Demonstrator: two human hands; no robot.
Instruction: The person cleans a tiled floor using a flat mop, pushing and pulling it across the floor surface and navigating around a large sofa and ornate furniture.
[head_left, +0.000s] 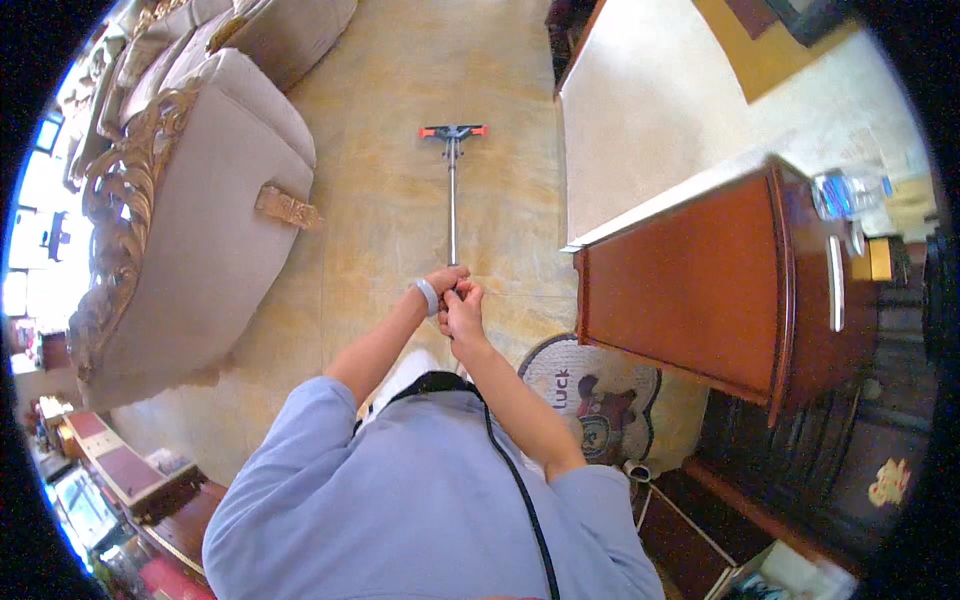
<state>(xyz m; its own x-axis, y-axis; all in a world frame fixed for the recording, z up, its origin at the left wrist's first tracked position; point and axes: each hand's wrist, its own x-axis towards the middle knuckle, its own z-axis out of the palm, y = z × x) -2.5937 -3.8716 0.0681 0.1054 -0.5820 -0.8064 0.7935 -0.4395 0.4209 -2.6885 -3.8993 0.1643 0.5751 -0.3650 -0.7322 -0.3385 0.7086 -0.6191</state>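
Note:
A long-handled floor squeegee (452, 202) stretches straight ahead of me, with a bright metal pole. Its black crosswise head (453, 133) has orange-red ends and is on the tan marbled floor. My left hand (448, 280), with a pale band at the wrist, is wrapped around the dark grip end of the pole. Just below and touching it, my right hand (463, 311) also holds the grip, thumb and fingers pinched round it. The fingers hide most of the grip.
A beige sofa (202, 187) with carved gilt trim stands at left. To the right are a white wall (637, 120) and a reddish-brown wooden cabinet (682, 285) with a plastic bottle (844, 195) on top. A mat (559, 375) with a bear picture lies near my right side.

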